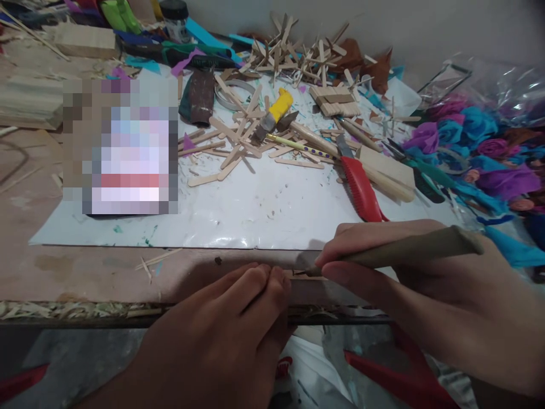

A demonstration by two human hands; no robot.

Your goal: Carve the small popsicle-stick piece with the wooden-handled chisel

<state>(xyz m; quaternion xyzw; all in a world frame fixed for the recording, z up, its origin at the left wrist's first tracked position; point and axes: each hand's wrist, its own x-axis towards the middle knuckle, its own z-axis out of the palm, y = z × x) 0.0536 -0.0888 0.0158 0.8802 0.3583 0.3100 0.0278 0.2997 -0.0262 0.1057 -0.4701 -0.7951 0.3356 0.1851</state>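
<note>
At the front edge of the table, my left hand (238,312) is closed, its fingertips pressing a thin wooden craft stick (314,277) against the tabletop. Most of that stick is hidden by the fingers. My right hand (409,261) grips a tool with a thick grey-green handle (417,248), pen-fashion. Its narrow dark tip is at the stick, just right of my left fingertips; whether it is a blade I cannot tell. A red-handled cutter (360,184) lies just beyond my right hand.
A white sheet (255,210) covers the middle of the table. Loose craft sticks (230,170), a yellow-handled tool (276,111) and a pencil (302,147) lie on it. Crepe-paper flowers (477,125) crowd the right side. A blurred-out lit object (128,159) stands left, near wood blocks (29,102).
</note>
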